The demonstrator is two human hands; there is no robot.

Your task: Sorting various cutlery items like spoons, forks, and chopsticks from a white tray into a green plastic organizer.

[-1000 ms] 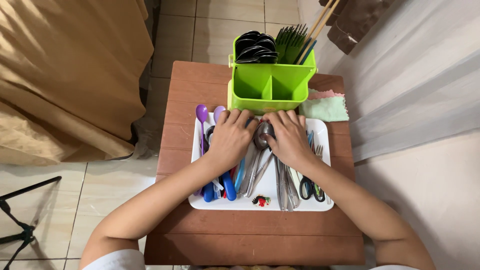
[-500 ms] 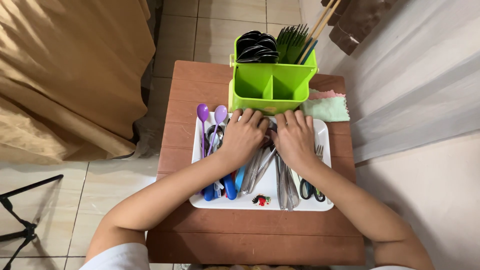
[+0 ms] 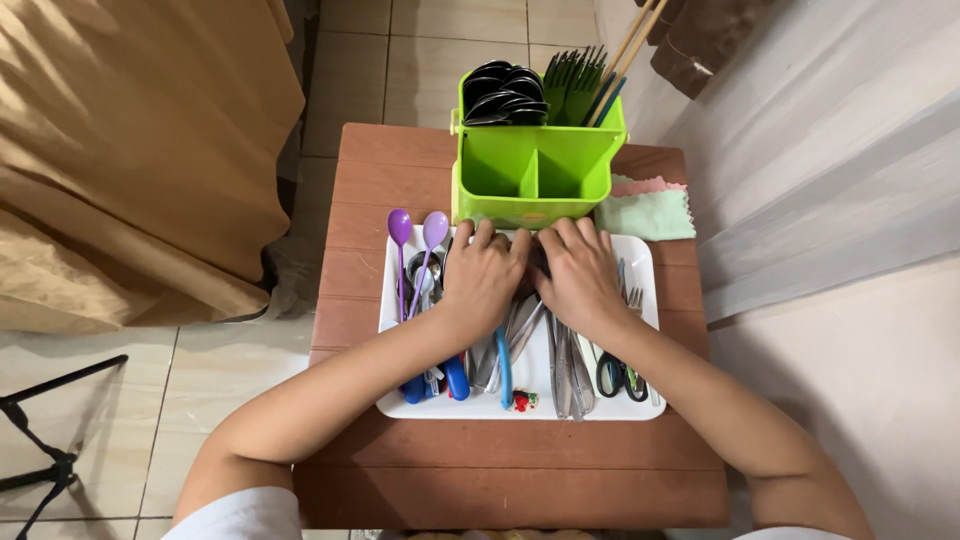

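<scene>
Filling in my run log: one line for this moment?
left hand on cutlery | right hand on cutlery | white tray | green caddy behind

packages: none | signs: none | screens: none | labels: small yellowish oval sticker (image 3: pixel 527 214) low on the green caddy's (image 3: pixel 535 175) front wall

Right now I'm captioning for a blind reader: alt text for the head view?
Both hands, left hand and right hand, press palms-down on mixed cutlery in a white tray, beside a green cutlery caddy on a small wooden table.
</scene>
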